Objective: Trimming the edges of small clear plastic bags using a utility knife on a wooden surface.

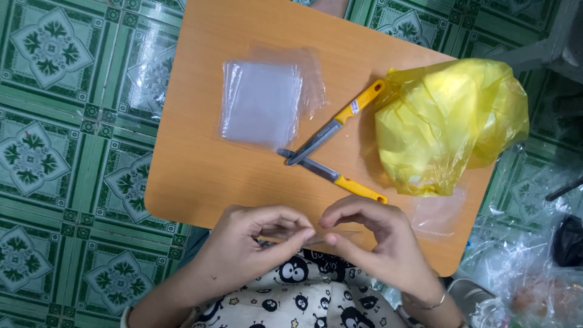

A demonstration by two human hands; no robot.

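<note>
My left hand (255, 240) and my right hand (373, 234) meet at the near edge of a small wooden table (200, 164). Both pinch a small clear plastic bag (328, 235) between thumb and fingers; the bag is thin and hard to make out. Beyond the hands lie two yellow-handled knives, one (337, 121) slanting up to the right and the other (337, 176) slanting down to the right, their blades crossing. A stack of clear plastic bags (261, 103) lies flat at the table's middle left.
A bulging yellow plastic bag (446, 121) fills the table's right side, with another clear bag (437, 215) in front of it. Green patterned floor tiles (54, 152) surround the table. Clear bags with contents lie on the floor at lower right (528, 285).
</note>
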